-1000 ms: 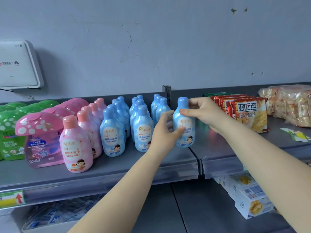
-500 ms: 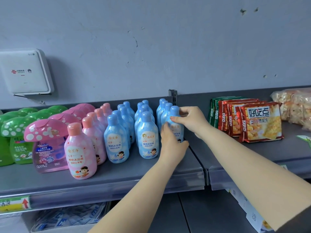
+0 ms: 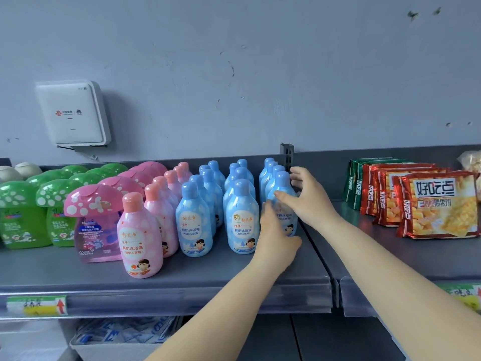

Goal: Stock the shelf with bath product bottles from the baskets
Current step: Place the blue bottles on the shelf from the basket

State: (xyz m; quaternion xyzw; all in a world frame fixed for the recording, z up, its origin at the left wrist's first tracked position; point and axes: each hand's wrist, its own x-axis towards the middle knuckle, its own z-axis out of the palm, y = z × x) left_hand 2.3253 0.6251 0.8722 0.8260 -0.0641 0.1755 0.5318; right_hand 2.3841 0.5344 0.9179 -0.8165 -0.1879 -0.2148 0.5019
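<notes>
A light-blue bath bottle (image 3: 283, 182) stands upright at the front of the rightmost blue row, near the right end of the grey shelf (image 3: 208, 277). My right hand (image 3: 308, 200) wraps it from the right, thumb across its front and fingers behind it. My left hand (image 3: 277, 238) cups its lower front and left side. More blue bottles (image 3: 194, 225) stand in rows just to the left, then a row of pink bottles (image 3: 140, 238). No basket is in view.
Pink (image 3: 93, 204) and green (image 3: 23, 204) mushroom-cap bottles fill the shelf's left part. Red and green snack packs (image 3: 440, 204) stand on the adjoining shelf to the right. A white box (image 3: 73, 113) hangs on the wall. A bin of packets (image 3: 122, 337) sits on the lower shelf.
Both hands carried the blue bottle left and back from the shelf joint into the rightmost blue row. It now stands on the shelf as that row's front bottle.
</notes>
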